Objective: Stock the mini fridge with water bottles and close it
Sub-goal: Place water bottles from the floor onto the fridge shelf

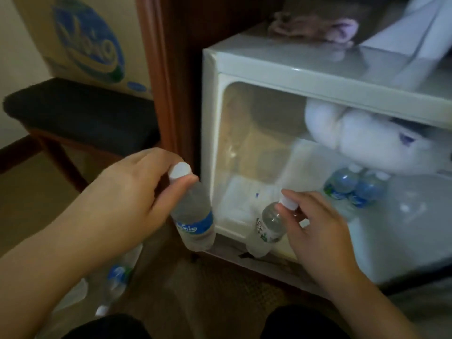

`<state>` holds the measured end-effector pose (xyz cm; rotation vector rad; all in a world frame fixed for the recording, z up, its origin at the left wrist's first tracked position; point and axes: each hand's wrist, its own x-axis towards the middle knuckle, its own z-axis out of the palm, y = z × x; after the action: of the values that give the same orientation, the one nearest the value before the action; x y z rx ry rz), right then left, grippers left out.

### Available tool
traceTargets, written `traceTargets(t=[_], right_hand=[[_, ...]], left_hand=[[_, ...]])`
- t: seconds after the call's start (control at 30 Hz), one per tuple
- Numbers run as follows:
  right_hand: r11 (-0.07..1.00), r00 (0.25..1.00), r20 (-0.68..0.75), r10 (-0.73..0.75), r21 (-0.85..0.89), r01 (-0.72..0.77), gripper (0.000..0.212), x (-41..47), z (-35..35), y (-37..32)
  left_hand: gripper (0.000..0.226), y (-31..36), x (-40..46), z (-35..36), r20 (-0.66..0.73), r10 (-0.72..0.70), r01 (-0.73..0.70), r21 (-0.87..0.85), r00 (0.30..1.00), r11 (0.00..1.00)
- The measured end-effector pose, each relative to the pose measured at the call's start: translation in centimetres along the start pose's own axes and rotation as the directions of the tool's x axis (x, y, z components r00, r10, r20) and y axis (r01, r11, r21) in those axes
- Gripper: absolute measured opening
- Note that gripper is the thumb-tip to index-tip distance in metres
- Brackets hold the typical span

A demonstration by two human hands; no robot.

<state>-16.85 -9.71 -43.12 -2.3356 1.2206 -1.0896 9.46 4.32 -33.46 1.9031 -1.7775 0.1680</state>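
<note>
Landmark = mini fridge (244, 69), white, door open, cavity facing the camera.

Nearest, below the fridge & to its left: more bottles lie on the floor (115, 280), blue labels, one white cap showing; blurry, count unclear. Dark knees at the bottom edge.

Left hand (127, 192), just left of the fridge's front left corner: fingers & thumb pinch the white cap of a water bottle w/ blue label (193, 216). Bottle hangs upright outside the cavity, beside the fridge's lower left corner.

Right hand (315, 231), in front of the fridge opening, low centre: fingertips pinch the cap of a second bottle (266, 228), greenish label, tilted w/ cap toward the right. Its base sits at the fridge's bottom front lip; can't tell if it rests on it.

Inside fridge, right side: two blue-label bottles (352, 187) upright, side by side, touching. Above them a white lumpy mass (362, 138) under the top of the cavity, prob. frost, not sure. Rest of interior is pale, blurred.

On top of fridge: pinkish cloth (315, 28) at rear, white object right of it, unclear.

Left of fridge: wooden frame (159, 69); beyond it a dark padded stool (80, 113) w/ a cardboard box (85, 40), blue logo, standing on it.
</note>
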Motion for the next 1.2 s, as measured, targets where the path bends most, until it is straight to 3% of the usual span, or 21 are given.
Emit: traceTargets(t=[0.13, 0.27, 0.73, 0.9, 0.97, 1.1, 1.2], right_hand=[[0.983, 0.984, -0.168, 0.065, -0.161, -0.093, 0.034, 1.5, 0.7, 3.5], [0.961, 0.939, -0.343, -0.019, -0.265, -0.078, 0.032, 3.8, 1.8, 6.3], [0.925, 0.914, -0.404, 0.033, -0.335, -0.181, 0.031, 11.0, 4.1, 12.5], [0.955, 0.951, -0.310, 0.025, -0.273, -0.115, 0.050, 10.6, 4.4, 12.1], [0.979, 0.947, -0.315, 0.061, -0.168, -0.118, 0.059, 9.8, 4.4, 11.4], [0.972, 0.899, -0.375, 0.225, 0.026, -0.233, 0.061, 6.9, 5.7, 11.0], [0.885, 0.841, -0.279, 0.463, 0.092, -0.457, 0.055, 4.9, 7.7, 12.0]], left_hand=[[0.040, 2.1, 3.3, 3.1, -0.008, 0.109, -0.110, -0.043, 0.994, 0.993], [0.042, 3.6, 5.8, 5.8, 0.004, 0.155, -0.155, -0.048, 0.988, 0.987], [0.036, 5.2, 7.2, 8.0, 0.052, 0.128, -0.124, -0.074, 0.990, 0.990], [0.034, 4.7, 8.2, 8.2, 0.043, 0.128, -0.125, -0.075, 0.991, 0.989], [0.033, 4.6, 8.7, 8.6, 0.042, 0.133, -0.129, -0.081, 0.990, 0.988], [0.031, 5.0, 9.1, 9.8, 0.035, 0.129, -0.125, -0.100, 0.991, 0.987], [0.030, 5.3, 9.0, 10.6, 0.033, 0.099, -0.095, -0.113, 0.995, 0.989]])
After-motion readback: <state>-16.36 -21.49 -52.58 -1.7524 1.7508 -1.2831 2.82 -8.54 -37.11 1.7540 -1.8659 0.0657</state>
